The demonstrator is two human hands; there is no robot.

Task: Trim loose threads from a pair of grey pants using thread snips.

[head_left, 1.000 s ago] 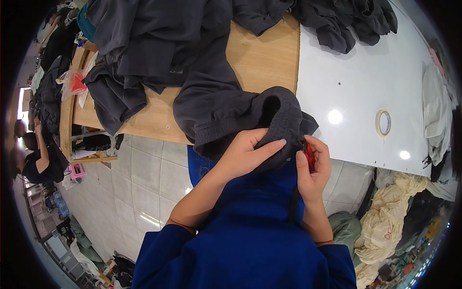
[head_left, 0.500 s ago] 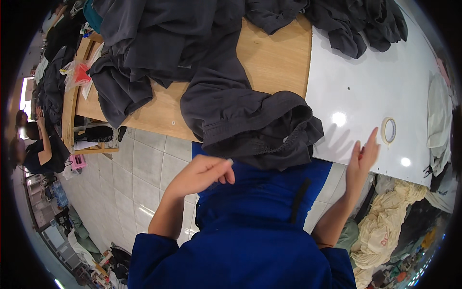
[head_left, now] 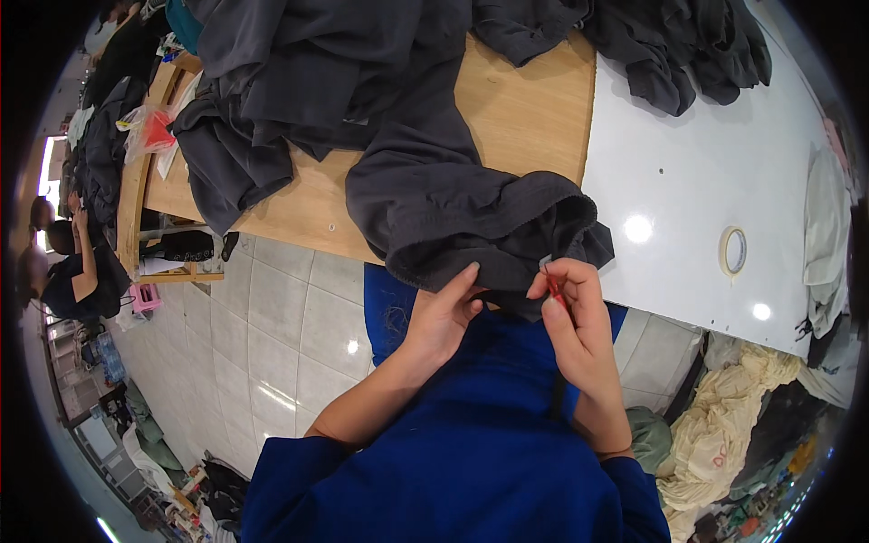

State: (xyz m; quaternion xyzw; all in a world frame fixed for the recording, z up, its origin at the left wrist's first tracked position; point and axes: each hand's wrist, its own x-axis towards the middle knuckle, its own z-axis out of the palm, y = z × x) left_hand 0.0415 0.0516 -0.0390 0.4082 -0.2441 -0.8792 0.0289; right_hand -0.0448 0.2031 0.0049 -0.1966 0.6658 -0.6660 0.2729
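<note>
Head view: my two hands worked the hem of a dark grey knit garment [head_left: 471,204] at the wooden table's edge [head_left: 299,222].

My left hand [head_left: 444,317] pinched the hem; my right hand [head_left: 570,317], just beside it, gripped a small red tool [head_left: 554,288], hem running left-right between.
</note>
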